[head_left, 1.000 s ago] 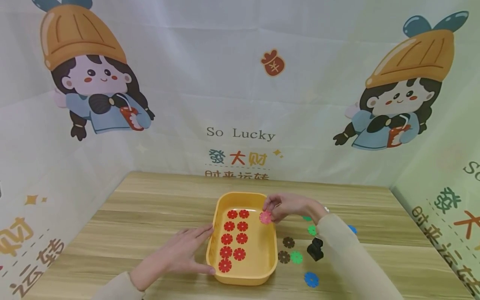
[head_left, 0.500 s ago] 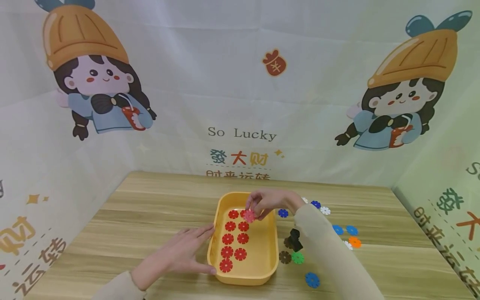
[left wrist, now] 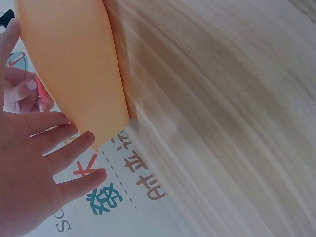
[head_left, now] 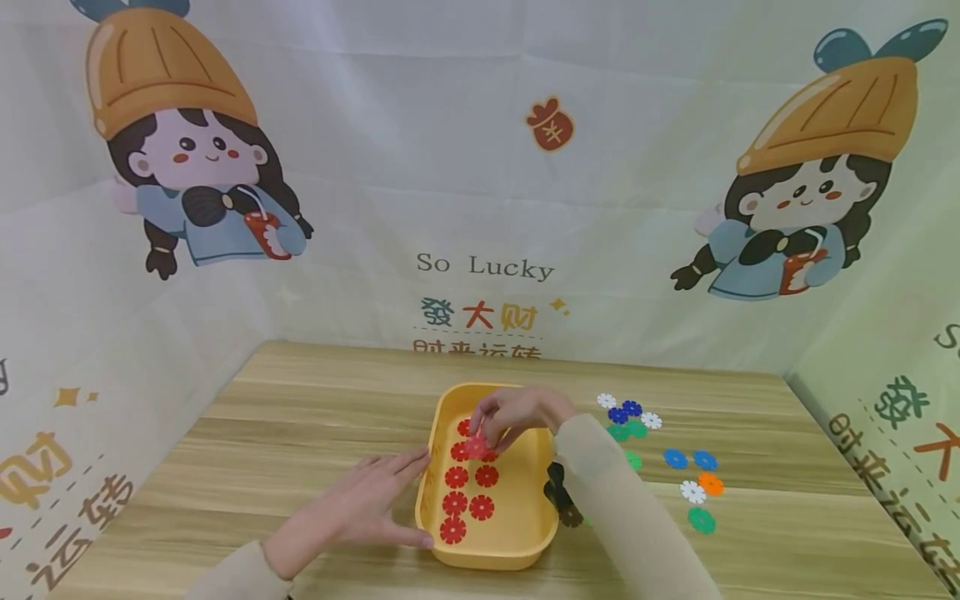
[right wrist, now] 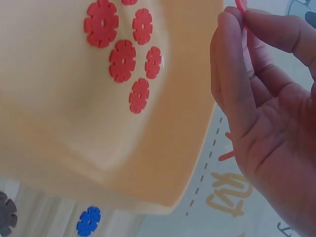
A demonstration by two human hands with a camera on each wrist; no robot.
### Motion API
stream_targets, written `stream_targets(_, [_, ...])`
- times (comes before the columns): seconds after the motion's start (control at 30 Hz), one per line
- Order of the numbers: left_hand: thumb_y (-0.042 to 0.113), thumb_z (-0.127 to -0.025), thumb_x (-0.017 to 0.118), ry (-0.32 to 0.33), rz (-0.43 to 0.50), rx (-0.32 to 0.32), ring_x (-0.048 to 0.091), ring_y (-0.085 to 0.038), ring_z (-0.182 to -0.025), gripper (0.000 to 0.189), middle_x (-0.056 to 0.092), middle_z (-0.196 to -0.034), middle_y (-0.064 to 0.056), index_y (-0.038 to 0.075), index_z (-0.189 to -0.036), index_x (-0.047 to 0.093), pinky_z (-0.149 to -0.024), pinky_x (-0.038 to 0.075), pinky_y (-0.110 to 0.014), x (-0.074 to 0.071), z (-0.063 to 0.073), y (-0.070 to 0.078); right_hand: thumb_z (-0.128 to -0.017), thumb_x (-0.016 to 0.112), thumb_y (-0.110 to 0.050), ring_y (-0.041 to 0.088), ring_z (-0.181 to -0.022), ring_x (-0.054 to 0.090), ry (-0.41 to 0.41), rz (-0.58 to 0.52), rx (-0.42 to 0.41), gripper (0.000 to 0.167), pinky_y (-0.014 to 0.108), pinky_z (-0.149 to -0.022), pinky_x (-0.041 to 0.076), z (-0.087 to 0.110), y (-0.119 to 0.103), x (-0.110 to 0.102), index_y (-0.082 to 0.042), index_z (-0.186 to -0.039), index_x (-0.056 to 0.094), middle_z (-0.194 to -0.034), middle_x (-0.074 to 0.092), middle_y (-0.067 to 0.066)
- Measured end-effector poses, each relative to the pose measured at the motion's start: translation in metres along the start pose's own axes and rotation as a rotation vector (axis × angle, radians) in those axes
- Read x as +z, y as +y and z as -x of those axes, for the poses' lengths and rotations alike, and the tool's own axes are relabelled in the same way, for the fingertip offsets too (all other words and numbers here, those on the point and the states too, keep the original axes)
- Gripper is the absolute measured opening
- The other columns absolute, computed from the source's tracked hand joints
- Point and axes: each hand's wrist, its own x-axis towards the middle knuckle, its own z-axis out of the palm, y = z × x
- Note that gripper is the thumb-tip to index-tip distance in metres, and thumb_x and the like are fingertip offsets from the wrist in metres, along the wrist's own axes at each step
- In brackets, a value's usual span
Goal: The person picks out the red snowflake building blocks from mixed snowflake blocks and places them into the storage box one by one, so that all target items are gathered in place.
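My right hand (head_left: 521, 412) pinches a pinkish-red snowflake disc (head_left: 477, 447) between thumb and fingertips, above the upper left part of a yellow tray (head_left: 517, 533). In the right wrist view the disc (right wrist: 241, 4) shows edge-on at the top. Inside the tray, several red discs (head_left: 456, 477) lie flat in two columns on the left side; the held disc and my hand cover some of them. My left hand (head_left: 363, 502) touches the tray's left wall with fingers spread, and in the left wrist view those fingers are straight against the yellow wall (left wrist: 74, 64).
Right of the tray lie loose discs: white (head_left: 651, 421), dark blue (head_left: 632, 408), green (head_left: 702, 521), blue (head_left: 676, 459) and orange (head_left: 710, 483). A brown disc (head_left: 572, 517) is partly hidden by my right arm. A printed cloth (head_left: 480, 208) hangs behind the table.
The right hand has carried the pinkish-red disc left from the tray's right rim, over the red discs, then slightly nearer. The left hand stays at the tray wall.
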Motion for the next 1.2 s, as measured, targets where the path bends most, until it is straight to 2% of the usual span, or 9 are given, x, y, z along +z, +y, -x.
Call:
stream_targets(0.33, [0.069,-0.067,0.053,0.005,-0.005,0.009,0.035,-0.031,-0.119,0.097,0.03,-0.139,-0.011,0.002,-0.134,0.034,-0.094,0.026,-0.053,0.0,0.0,0.0,-0.076,0.056,0.008,0.018,-0.064,0.056,0.003,0.017,0.053,0.017,0.036,-0.07,0.05,-0.014,0.0,0.011,0.001,-0.091,0.058,-0.078,0.057,0.011])
stream_targets(0.5, [0.069,-0.067,0.054,0.012,-0.009,0.013,0.035,-0.031,-0.119,0.097,0.031,-0.138,-0.011,0.001,-0.134,0.034,-0.094,0.026,-0.053,0.0,0.0,0.0,-0.074,0.058,0.007,0.017,-0.064,0.054,0.003,0.077,0.111,0.015,0.03,-0.064,0.051,-0.017,0.0,0.016,-0.001,-0.087,0.06,-0.078,0.058,0.01])
stream_targets(0.8, [0.069,-0.067,0.053,0.016,-0.021,0.016,0.036,-0.03,-0.119,0.097,0.031,-0.138,-0.011,0.001,-0.134,0.035,-0.094,0.027,-0.052,0.0,0.0,-0.001,-0.075,0.059,0.007,0.018,-0.066,0.057,-0.067,0.139,0.219,0.012,0.028,-0.064,0.051,-0.019,-0.002,0.026,-0.001,-0.083,0.063,-0.08,0.06,0.01])
stream_targets(1.0, [0.07,-0.067,0.053,0.023,-0.023,0.022,0.037,-0.03,-0.118,0.097,0.033,-0.137,-0.011,0.001,-0.133,0.036,-0.093,0.028,-0.051,0.0,0.001,-0.001,-0.075,0.058,0.007,0.016,-0.07,0.058,-0.103,0.245,0.247,0.014,0.026,-0.065,0.05,-0.021,-0.003,0.034,-0.004,-0.081,0.065,-0.082,0.061,0.009])
stream_targets(1.2, [0.071,-0.067,0.051,0.027,-0.02,0.026,0.037,-0.03,-0.118,0.098,0.032,-0.137,-0.012,0.0,-0.133,0.036,-0.093,0.028,-0.052,-0.001,0.001,-0.002,-0.073,0.058,0.009,0.016,-0.07,0.059,-0.12,0.292,0.27,0.017,0.026,-0.064,0.051,-0.021,-0.004,0.042,-0.005,-0.079,0.066,-0.085,0.06,0.007])
